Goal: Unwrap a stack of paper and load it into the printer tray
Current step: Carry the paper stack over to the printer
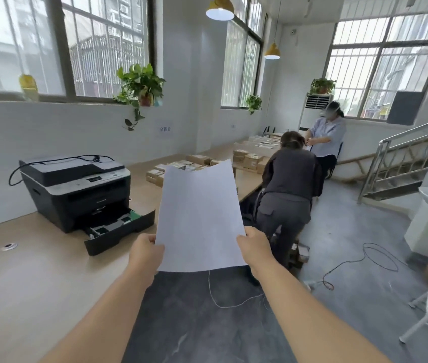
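I hold a stack of white paper (199,216) upright in front of me, its top edge slightly curled. My left hand (146,254) grips its lower left edge and my right hand (256,247) grips its lower right edge. The dark printer (76,184) stands on the wooden table (24,271) to my left. Its paper tray (120,230) is pulled out toward me and shows no paper inside. The stack is to the right of the tray and above table height.
Several cardboard boxes (197,161) lie farther along the table. A person in dark clothes (290,189) bends over just behind the paper, and another person (327,137) sits beyond. Cables (359,260) trail on the grey floor at right, near a staircase (401,163).
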